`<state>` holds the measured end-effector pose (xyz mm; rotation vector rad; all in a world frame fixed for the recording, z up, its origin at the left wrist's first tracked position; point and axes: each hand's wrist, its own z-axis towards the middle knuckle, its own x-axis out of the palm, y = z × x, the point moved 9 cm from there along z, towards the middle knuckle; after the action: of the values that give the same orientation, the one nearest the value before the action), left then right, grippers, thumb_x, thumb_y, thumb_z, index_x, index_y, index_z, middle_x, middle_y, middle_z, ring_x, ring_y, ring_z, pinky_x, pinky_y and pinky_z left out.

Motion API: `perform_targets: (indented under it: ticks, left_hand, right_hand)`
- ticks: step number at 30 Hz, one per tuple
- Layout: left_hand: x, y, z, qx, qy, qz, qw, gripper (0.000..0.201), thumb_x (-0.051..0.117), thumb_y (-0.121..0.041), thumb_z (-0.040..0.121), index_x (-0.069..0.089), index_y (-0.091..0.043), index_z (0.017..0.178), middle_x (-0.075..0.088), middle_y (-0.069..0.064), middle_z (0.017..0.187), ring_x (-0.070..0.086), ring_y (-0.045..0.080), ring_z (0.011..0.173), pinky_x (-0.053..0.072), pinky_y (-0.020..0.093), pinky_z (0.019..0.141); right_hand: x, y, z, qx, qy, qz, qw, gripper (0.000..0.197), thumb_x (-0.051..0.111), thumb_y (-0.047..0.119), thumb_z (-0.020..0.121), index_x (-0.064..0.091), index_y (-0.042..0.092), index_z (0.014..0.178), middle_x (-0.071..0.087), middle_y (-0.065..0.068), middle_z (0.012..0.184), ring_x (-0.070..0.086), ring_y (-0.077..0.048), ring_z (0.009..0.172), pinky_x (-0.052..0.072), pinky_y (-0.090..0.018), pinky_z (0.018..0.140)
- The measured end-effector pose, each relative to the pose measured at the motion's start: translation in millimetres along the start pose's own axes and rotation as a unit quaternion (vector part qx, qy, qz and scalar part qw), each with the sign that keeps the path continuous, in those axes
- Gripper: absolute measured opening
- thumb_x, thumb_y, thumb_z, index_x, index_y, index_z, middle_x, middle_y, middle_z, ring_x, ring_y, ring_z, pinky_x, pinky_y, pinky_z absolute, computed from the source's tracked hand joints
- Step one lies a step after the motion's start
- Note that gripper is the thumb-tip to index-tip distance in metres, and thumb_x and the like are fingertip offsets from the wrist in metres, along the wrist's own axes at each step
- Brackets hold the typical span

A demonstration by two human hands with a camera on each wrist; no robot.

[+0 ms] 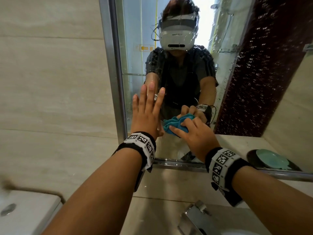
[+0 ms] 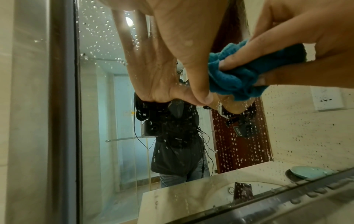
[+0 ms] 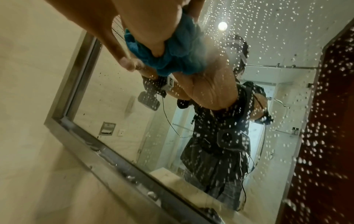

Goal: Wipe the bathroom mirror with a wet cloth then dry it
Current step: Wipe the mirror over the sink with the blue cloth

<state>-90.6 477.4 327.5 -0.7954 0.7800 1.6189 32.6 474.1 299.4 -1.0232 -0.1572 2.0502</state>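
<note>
The mirror (image 1: 194, 31) hangs in a brushed metal frame (image 1: 113, 65) on a pale beige tiled wall (image 1: 50, 73), and its glass is beaded with water droplets (image 3: 268, 30), thickest over the reflected dark red door. Below it runs a stone counter with a chrome faucet (image 1: 193, 216), and a white toilet tank lid (image 1: 25, 211) sits at lower left. A mint green dish (image 1: 271, 159) stands at the mirror's lower right edge.

The right hand (image 1: 194, 133) has its fingers curled round a bunched teal cloth (image 1: 176, 123), pressing it against the lower glass. The left hand (image 1: 147, 112) lies flat on the mirror just beside the cloth, all fingers straight, holding nothing.

The basin is mostly cut off at the bottom edge. Both wrist views crop the hands at the top, and the right palm hides much of the cloth.
</note>
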Motion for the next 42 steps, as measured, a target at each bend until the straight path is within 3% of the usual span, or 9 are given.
perform_targets:
  ticks: [8,14,19,25,29,32,37,39,42]
  left_hand:
    - [6,0,-4,-0.001,-0.003,0.0,1.0,0.144,0.078,-0.059,0.059,-0.036,-0.021,0.138,-0.04,0.009,0.144,-0.033,0.03,0.135,-0.013,0.051,0.115]
    - [12,0,-8,-0.002,-0.02,0.009,1.0,0.149,0.08,-0.061,0.054,-0.037,-0.021,0.139,-0.033,0.012,0.149,-0.033,0.029,0.135,-0.01,0.051,0.115]
    - [17,0,-12,-0.006,-0.016,0.009,1.0,0.149,0.079,-0.062,0.055,-0.036,-0.02,0.139,-0.033,0.013,0.148,-0.035,0.028,0.134,-0.01,0.051,0.115]
    - [28,1,-21,-0.004,-0.025,0.007,1.0,0.153,0.085,-0.053,0.052,-0.038,-0.021,0.138,-0.031,0.011,0.15,-0.039,0.029,0.133,-0.014,0.05,0.113]
    - [42,4,-32,-0.001,-0.052,0.007,0.999,0.155,0.089,-0.046,0.044,-0.024,-0.02,0.146,-0.015,0.012,0.154,-0.029,0.03,0.139,-0.009,0.048,0.114]
    - [48,5,-32,0.006,-0.04,0.008,0.999,0.151,0.086,-0.05,0.05,-0.027,-0.021,0.145,-0.028,0.011,0.152,-0.032,0.03,0.138,-0.01,0.049,0.114]
    - [56,4,-34,0.008,-0.012,0.008,1.0,0.147,0.082,-0.054,0.057,-0.037,-0.023,0.139,-0.047,0.009,0.142,-0.038,0.03,0.134,-0.011,0.05,0.114]
    - [57,4,-35,0.005,-0.01,0.007,1.0,0.148,0.082,-0.055,0.057,-0.038,-0.023,0.138,-0.048,0.008,0.142,-0.039,0.03,0.134,-0.013,0.049,0.113]
    - [56,3,-36,0.002,-0.018,0.007,1.0,0.151,0.083,-0.056,0.053,-0.035,-0.022,0.14,-0.043,0.009,0.145,-0.037,0.03,0.135,-0.011,0.05,0.114]
  right_hand:
    - [-29,-36,20,0.12,-0.082,0.037,0.989,0.068,0.078,0.007,0.065,0.055,0.022,0.128,0.051,-0.013,0.113,0.042,-0.03,0.091,0.05,-0.039,0.065]
    - [-11,-23,9,0.06,-0.08,0.007,0.995,0.072,0.084,0.007,0.058,0.058,0.017,0.125,0.043,-0.01,0.113,0.037,-0.027,0.086,0.051,-0.037,0.063]
    - [2,-9,-11,-0.004,-0.068,-0.004,0.998,0.052,0.066,0.01,0.077,0.057,0.013,0.128,0.048,-0.013,0.115,0.047,-0.027,0.087,0.053,-0.043,0.075]
    - [-21,-33,12,0.092,-0.094,-0.007,0.991,0.073,0.081,0.005,0.062,0.056,0.016,0.129,0.042,-0.011,0.117,0.038,-0.029,0.095,0.053,-0.043,0.074]
    - [-12,-13,11,0.063,-0.094,-0.003,0.994,0.059,0.076,0.014,0.069,0.059,0.016,0.126,0.055,-0.013,0.109,0.042,-0.028,0.086,0.052,-0.041,0.071]
    - [16,15,-12,0.008,-0.046,0.018,0.999,0.043,0.065,0.02,0.078,0.063,0.015,0.121,0.063,-0.012,0.097,0.053,-0.024,0.073,0.053,-0.037,0.062]
    - [53,30,-43,-0.009,0.063,0.014,0.998,0.061,0.083,0.017,0.06,0.064,0.019,0.118,0.062,-0.011,0.093,0.055,-0.023,0.066,0.053,-0.036,0.055]
    - [45,27,-39,-0.008,0.051,0.01,0.999,0.06,0.083,0.018,0.059,0.065,0.019,0.116,0.063,-0.011,0.094,0.056,-0.023,0.067,0.053,-0.036,0.056]
    - [19,9,-21,0.04,-0.033,-0.002,0.999,0.043,0.072,0.021,0.075,0.065,0.018,0.117,0.063,-0.011,0.099,0.055,-0.024,0.074,0.052,-0.034,0.061]
